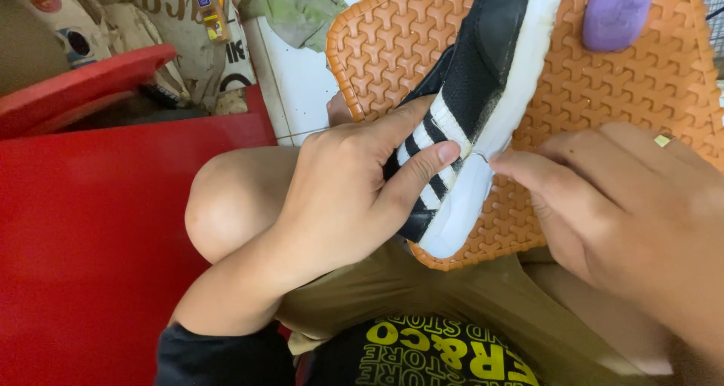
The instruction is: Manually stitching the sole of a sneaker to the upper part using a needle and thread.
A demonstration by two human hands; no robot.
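**Here, two bare hands are working at the edge of a sneaker's sole**

Seen from above, a person is holding a black sneaker (483, 69) with white stripes and a white sole over an orange textured mat (603, 92). The left hand (339, 197) is clamped on the shoe's heel end, thumb and forefinger pressing against the striped side. The right hand (633, 205) is pinching its fingertips together at the rim of the white sole, just beside the left forefinger; whether anything is caught between them cannot be told. A purple oval block (617, 12) is lying on the mat's far corner. A bare knee (226, 205) is showing beside a red surface (90, 242). A green cloth (294, 9) is lying beyond.
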